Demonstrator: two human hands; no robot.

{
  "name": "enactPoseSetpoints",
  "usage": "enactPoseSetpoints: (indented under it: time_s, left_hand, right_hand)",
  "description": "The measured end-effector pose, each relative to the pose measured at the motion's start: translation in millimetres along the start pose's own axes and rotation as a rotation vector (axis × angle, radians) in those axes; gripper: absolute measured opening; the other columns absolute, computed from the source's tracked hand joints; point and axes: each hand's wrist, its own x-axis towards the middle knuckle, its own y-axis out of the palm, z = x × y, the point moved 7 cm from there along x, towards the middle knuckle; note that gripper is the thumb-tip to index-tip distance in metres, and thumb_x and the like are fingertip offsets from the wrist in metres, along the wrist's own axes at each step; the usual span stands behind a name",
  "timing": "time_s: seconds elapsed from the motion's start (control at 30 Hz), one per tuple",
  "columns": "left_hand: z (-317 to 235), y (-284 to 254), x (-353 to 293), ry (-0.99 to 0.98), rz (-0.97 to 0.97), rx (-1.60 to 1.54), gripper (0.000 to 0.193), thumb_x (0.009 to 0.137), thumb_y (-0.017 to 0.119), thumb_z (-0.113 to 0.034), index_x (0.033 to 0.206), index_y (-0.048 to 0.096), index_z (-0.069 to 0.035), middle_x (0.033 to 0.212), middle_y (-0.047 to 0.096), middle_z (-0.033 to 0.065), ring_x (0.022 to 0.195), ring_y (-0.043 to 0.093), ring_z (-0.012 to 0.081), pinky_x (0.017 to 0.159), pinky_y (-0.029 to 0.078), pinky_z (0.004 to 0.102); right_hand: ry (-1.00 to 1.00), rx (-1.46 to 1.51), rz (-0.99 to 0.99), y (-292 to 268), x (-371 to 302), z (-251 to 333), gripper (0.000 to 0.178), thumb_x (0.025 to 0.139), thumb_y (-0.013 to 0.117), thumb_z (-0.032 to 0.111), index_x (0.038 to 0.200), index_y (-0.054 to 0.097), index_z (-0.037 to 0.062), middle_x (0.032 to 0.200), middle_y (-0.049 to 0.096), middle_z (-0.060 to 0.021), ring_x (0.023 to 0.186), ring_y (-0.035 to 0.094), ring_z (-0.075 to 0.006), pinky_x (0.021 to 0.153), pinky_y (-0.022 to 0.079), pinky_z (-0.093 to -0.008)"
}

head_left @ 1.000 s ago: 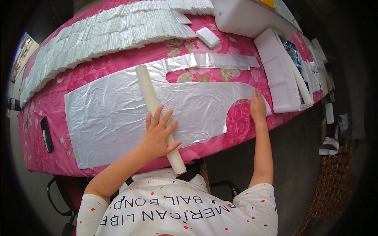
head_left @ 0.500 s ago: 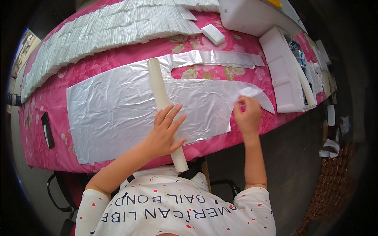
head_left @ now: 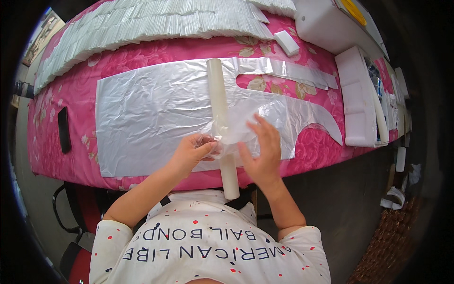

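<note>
A thin silvery-white plastic apron (head_left: pixel 151 111) lies spread flat, its neck strap and curved edge toward the right. Across it, pointing from me to the far side, rests a pale, smooth tube (head_left: pixel 218 90), whose near end overhangs the table edge. My left hand (head_left: pixel 193 150) is closed on a piece of clear plastic film (head_left: pixel 236 132) beside the tube. That film stretches rightward over the tube. Just right of it, my right hand (head_left: pixel 263 154) has its fingers spread, slightly blurred; no grip on the film shows.
Long rows of folded white packets (head_left: pixel 156 26) line the far side. One loose white packet (head_left: pixel 286 43) lies apart. White foam boxes (head_left: pixel 353 99) stand at the right. A black phone (head_left: pixel 64 130) lies on the pink flowered tablecloth (head_left: pixel 80 163) at the left.
My right hand has come left from the apron's right end to beside the tube, its fingers now spread. My left hand, earlier flat on the tube, now grips clear film. The view has shifted.
</note>
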Motion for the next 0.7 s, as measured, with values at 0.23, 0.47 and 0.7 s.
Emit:
enactPoseSetpoints:
  time_s: [0.23,0.47,0.7]
  left_hand:
    - [4.1,-11.0,2.4,-0.026,-0.043,0.051,0.022,0.086,0.059,-0.014,0.103,0.055,0.0,0.099,0.06,0.0076,0.089,0.06,0.014,0.073,0.051,0.0287]
    - [9.7,-29.8,0.6,-0.058,-0.119,0.079,0.028,0.084,0.061,-0.013,0.108,0.053,0.0,0.105,0.058,0.0077,0.097,0.059,0.0157,0.075,0.05,0.0292]
    - [9.4,-51.2,-4.3,-0.046,-0.064,0.111,0.03,0.083,0.062,-0.012,0.109,0.054,0.001,0.104,0.06,0.0105,0.09,0.061,0.0153,0.074,0.05,0.0287]
  right_hand:
    - [-0.035,-0.222,0.404,38.4,-19.3,-91.0,0.049,0.076,0.057,0.016,0.124,0.048,0.0069,0.134,0.043,-0.0108,0.129,0.032,-0.0305,0.106,0.019,-0.0505]
    - [0.045,-0.554,0.363,-29.6,-11.7,-169.7,0.045,0.078,0.057,0.021,0.121,0.052,0.0085,0.132,0.046,-0.0126,0.127,0.036,-0.0291,0.106,0.012,-0.0557]
    - [0.259,-0.463,-0.344,-122.7,-28.5,-172.3,0.03,0.079,0.047,0.002,0.107,0.058,0.0011,0.11,0.057,-0.0164,0.106,0.051,-0.0313,0.092,0.037,-0.0407]
